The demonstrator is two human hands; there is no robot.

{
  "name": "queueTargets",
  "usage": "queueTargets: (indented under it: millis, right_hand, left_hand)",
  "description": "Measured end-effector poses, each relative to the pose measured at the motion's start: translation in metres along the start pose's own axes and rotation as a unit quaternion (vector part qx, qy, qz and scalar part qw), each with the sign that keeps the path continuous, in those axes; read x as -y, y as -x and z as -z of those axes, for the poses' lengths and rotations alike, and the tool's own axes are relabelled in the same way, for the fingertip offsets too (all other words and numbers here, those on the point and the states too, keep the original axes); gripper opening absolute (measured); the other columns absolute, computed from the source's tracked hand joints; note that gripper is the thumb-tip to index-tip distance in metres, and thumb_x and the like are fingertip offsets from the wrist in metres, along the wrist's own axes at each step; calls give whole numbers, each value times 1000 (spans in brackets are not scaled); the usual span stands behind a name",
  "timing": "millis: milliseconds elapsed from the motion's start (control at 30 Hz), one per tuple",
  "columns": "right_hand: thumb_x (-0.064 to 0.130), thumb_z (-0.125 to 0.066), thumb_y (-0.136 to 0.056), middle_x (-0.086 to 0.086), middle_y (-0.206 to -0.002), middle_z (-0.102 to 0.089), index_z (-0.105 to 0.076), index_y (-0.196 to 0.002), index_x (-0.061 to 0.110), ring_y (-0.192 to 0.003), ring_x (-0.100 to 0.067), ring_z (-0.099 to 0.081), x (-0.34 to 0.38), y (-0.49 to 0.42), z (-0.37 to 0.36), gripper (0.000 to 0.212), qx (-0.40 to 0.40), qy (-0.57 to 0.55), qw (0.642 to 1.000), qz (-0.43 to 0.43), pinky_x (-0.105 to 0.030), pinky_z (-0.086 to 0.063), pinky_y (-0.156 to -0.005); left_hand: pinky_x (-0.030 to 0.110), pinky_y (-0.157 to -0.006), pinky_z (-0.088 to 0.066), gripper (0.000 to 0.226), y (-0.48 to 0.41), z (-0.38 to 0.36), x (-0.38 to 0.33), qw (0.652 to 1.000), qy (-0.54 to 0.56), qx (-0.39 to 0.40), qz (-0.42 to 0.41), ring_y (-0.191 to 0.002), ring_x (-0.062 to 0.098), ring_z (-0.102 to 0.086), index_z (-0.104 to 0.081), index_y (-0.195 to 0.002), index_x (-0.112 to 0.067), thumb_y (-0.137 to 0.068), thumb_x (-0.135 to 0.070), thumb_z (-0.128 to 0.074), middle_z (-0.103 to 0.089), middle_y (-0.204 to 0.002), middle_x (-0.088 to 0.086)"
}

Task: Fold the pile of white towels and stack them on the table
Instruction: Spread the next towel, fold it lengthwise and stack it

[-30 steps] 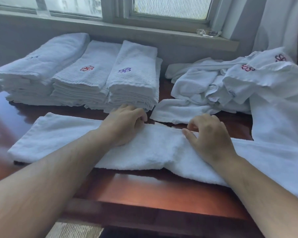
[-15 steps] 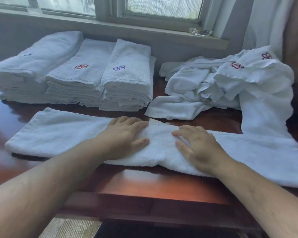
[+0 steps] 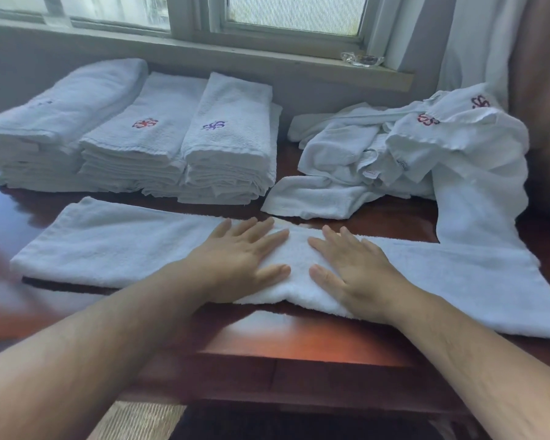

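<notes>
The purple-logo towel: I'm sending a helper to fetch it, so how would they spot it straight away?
Find the three folded stacks along the table's far left edge, under the window. Take the rightmost stack, nearest the crumpled pile. Its top towel, the purple-logo towel, carries purple embroidery, while the middle stack's is red.

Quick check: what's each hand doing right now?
Left hand: open, flat on the long towel, holding nothing.
Right hand: open, flat on the same towel, holding nothing.
</notes>
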State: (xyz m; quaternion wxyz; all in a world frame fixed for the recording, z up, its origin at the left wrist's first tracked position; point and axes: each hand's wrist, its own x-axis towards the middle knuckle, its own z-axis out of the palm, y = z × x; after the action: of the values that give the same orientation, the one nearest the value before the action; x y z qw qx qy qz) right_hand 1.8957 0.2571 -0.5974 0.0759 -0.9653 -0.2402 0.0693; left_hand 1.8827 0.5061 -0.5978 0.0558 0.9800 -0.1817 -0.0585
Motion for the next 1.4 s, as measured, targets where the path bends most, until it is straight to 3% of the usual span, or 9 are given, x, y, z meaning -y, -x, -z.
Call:
queueTargets:
  millis: [167,267,433,633,800,900,967,1133,1400]
  right_hand:
    - [67,-15,-96,11,-169,4,-11,-159,42,-155,-10,11,-9,0,0,68,1,1,1000,12,-37,4,-126]
    - [61,-30,-100,8,-169,-11,-27,-156,41,-156,-13,-1,-11,2,-1,60,-49,-44,998,14,-34,-2,-125]
    - [53,-43,-100,7,-163,-29,-42,-148,39,-154,-16,-16,-11,5,-2,50,-92,-79,992,28,-39,-13,-125]
    - [45,-42,-104,6,-160,-32,-45,-146,36,-151,-18,-19,-8,8,2,43,-84,-52,994,42,-27,-8,-117]
    - [45,-39,-105,5,-166,-23,-41,-150,37,-154,-16,-10,-6,8,6,46,-42,-42,998,29,-30,-5,-121]
    - [39,-45,-103,3,-143,-53,-64,-130,29,-139,-23,-38,-3,8,10,34,-118,-60,991,14,-33,-24,-111]
    - [43,-38,-100,4,-121,-60,-67,-117,25,-123,-25,-48,-3,7,11,38,-170,-17,984,-39,-37,-32,-102]
    - [65,-17,-95,0,-169,-13,-21,-159,38,-156,-25,-5,-18,7,2,69,-41,-21,989,-139,-47,-4,-125]
    - [70,-11,-92,3,-170,-1,-9,-160,38,-156,-22,5,-25,6,-3,75,-37,-8,992,-124,-45,1,-126]
  left_hand:
    - [40,-125,-2,69,7,5,-4,998,11,-41,-46,-153,15,-5,-17,-156,-45,-93,-73,-25,-11,-167,-7]
    - [24,-106,-32,57,21,10,-10,980,47,-128,-148,-121,9,-40,-51,-126,-35,-86,-75,-49,-44,-129,-14]
    - [24,-92,-43,34,30,16,-13,978,64,-129,-152,-106,5,-49,-58,-100,-32,-79,-53,-74,-53,-113,-17]
    - [32,-80,-51,29,31,29,-6,980,14,-107,-170,-101,13,-63,-73,-103,-31,-78,-17,-65,-66,-118,-17]
    - [26,-87,-49,37,29,37,-4,989,39,-76,-120,-103,4,-61,-73,-99,-35,-77,-18,-48,-68,-113,-22]
    - [19,-92,-42,32,19,35,-11,984,126,-109,-58,-102,-7,-50,-68,-104,-42,-92,-21,-46,-61,-105,-30]
    - [25,-107,-36,27,10,30,-18,977,157,-136,-41,-121,-5,-45,-61,-124,-43,-102,-34,-48,-56,-128,-25]
    - [37,-123,8,87,-2,1,-25,1000,18,11,-11,-154,12,14,-1,-158,-45,-83,-87,-21,10,-169,-8]
    - [39,-122,15,85,-1,-4,-16,998,-33,17,-53,-149,8,28,13,-157,-44,-82,-81,-4,24,-165,-8]
